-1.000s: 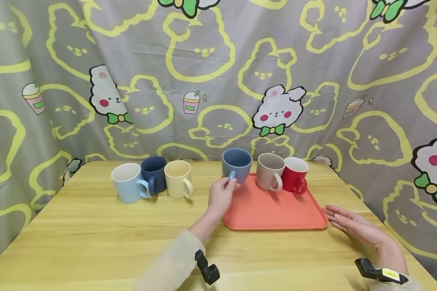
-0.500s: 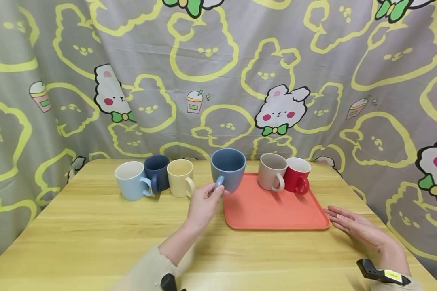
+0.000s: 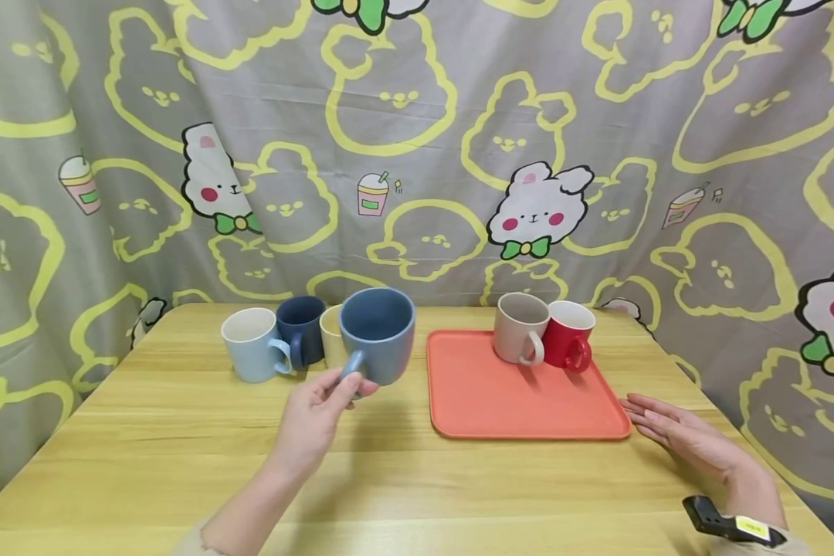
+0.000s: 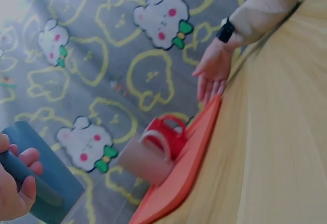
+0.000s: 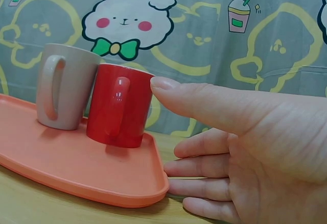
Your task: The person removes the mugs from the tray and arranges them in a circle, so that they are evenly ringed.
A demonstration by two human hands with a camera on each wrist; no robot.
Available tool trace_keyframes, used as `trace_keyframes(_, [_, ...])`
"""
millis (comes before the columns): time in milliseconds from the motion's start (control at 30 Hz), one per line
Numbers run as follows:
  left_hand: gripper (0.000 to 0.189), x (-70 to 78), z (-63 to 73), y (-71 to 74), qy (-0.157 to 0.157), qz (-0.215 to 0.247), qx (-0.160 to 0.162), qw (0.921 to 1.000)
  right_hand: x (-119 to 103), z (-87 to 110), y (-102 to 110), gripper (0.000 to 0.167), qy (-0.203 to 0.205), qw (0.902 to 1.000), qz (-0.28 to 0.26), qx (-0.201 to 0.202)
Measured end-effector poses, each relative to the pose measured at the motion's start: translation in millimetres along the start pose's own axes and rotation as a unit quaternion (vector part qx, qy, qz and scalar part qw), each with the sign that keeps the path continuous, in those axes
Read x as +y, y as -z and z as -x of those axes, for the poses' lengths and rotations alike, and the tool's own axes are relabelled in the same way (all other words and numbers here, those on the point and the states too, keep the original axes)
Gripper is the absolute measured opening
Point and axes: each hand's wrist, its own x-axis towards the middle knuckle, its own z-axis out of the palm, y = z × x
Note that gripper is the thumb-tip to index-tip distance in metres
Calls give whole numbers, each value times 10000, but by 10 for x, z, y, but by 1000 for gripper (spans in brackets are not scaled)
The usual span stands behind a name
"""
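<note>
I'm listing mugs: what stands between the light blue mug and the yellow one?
The navy mug, in the head view. The grey-blue mug in the left hand partly hides the yellow mug.

The worktop (image 3: 146,463) carries a tray (image 3: 514,405), right of centre. Two mugs (image 3: 513,340) stand toward the tray's rear-right corner; three mugs (image 3: 311,335) stand toward the worktop's rear-left corner. A raised mug (image 3: 382,354) is left of the tray.

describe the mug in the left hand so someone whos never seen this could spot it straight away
On the wooden table in the head view, find the coral tray. Left of it, the left hand holds up a dusty-blue mug by its handle. No other mug is in a hand, and this one is darker than the light blue mug but paler than the navy mug.
</note>
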Motion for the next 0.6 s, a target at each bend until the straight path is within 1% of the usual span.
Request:
trace_keyframes(67, [20, 9, 36, 119, -78, -73, 99, 9999, -3, -4, -3, 45, 36, 10000, -24, -24])
trace_keyframes(133, [21, 9, 80, 239, -174, -240, 218, 9993, -7, -5, -5, 45, 81, 9999, -46, -78])
trace_keyframes(233, [21, -1, 158, 417, -273, -563, 405, 9972, -9, -6, -1, 45, 98, 9999, -49, -133])
trace_keyframes(367, [23, -35, 255, 645, -309, -1028, 606, 9924, -19, -1, 4, 46, 125, 9997, 16, -189])
trace_keyframes(500, [26, -91, 339, 860, -195, -1408, 767, 9869, -20, 2, 6, 45, 102, 9997, -2, -207])
trace_keyframes(600, [28, -147, 398, 1004, -5, -1735, 842, 9812, -12, 3, 16, 46, 71, 9997, -97, -234])
